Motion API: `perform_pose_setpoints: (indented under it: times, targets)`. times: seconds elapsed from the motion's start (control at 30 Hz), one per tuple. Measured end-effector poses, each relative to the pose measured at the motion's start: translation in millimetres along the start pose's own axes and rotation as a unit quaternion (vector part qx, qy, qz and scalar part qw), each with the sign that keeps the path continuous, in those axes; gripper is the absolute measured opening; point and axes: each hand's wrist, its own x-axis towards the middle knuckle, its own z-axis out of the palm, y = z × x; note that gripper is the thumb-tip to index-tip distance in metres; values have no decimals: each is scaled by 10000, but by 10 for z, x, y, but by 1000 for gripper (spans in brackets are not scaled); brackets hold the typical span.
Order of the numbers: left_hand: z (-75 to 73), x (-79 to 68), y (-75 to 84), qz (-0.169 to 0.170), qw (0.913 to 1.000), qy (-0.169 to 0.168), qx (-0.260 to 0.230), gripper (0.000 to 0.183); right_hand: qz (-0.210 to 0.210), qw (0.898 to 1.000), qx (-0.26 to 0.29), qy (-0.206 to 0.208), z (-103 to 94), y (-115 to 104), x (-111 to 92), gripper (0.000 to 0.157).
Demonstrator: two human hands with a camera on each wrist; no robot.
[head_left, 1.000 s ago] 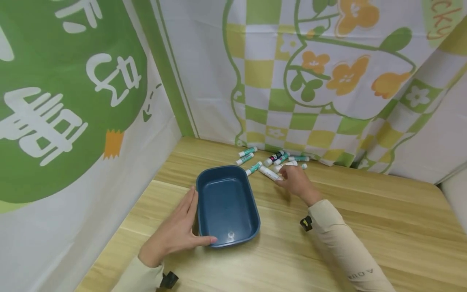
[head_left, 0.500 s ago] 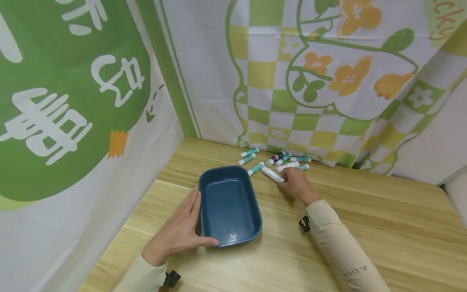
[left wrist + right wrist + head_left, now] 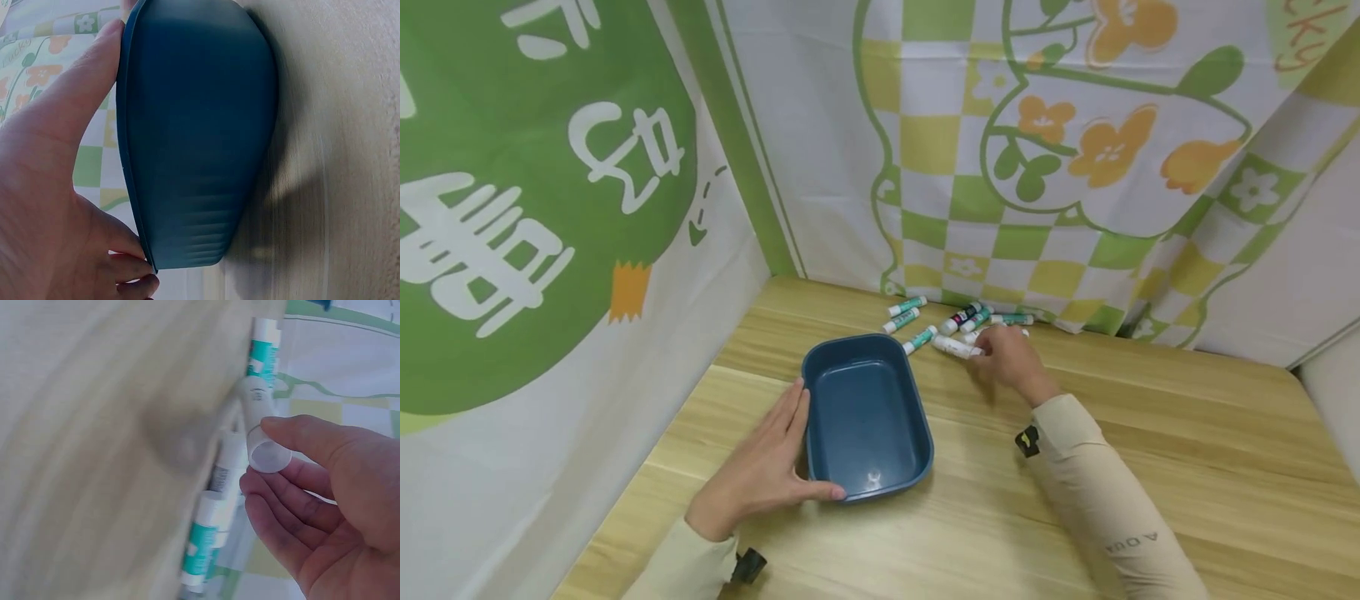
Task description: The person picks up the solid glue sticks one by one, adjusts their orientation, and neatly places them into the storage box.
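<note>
My left hand (image 3: 762,468) rests at the near left corner of a dark blue plastic box (image 3: 867,425). Its straight fingers lie along the left side, and the thumb touches the near rim. Nothing lies inside the box. To the right of it, my right hand (image 3: 1011,365) pinches a white glue stick (image 3: 257,409) by one end, thumb on top and fingers below, as the right wrist view shows. Around that hand lie several teal-and-white glue sticks (image 3: 920,340) and a black one (image 3: 961,318). The hand partly hides another white stick (image 3: 228,462).
The wooden table (image 3: 1075,492) ends at a checked, flowered cloth (image 3: 970,192) hanging right behind the glue sticks. On the left hangs a green and white cloth (image 3: 647,350). Two teal-and-white sticks (image 3: 901,320) lie behind the box's far rim.
My right hand has raised the near end of the white glue stick, which now lies more level across the head view. The left hand and the box keep their places.
</note>
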Motion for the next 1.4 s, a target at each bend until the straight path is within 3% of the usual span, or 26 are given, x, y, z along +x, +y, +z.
perform_pose_setpoints:
  times: [0.17, 0.4, 0.7, 1.07, 1.27, 1.4]
  targets:
    - [-11, 4, 4, -1, 10000, -12, 32, 146, -489, 9987, -35, 148, -156, -118, 38, 10]
    - [-26, 9, 5, -34, 10000, -62, 18, 145, -785, 9967, 106, 203, -353, -352, 132, 13]
    - [-37, 19, 12, -53, 9999, -105, 7, 145, -1120, 9932, 277, -165, -464, -681, 209, 11]
    - [-43, 20, 17, -94, 9998, -133, -126, 145, -2259, 9725, 467, -336, -192, -925, 307, 17]
    - [-48, 18, 15, -133, 9996, -143, -192, 145, -2882, 9569, 57, -348, 92, -1036, 378, 8]
    - [-37, 17, 15, -140, 9995, -190, -218, 145, -2975, 9533, -201, -482, 257, -1086, 378, 9]
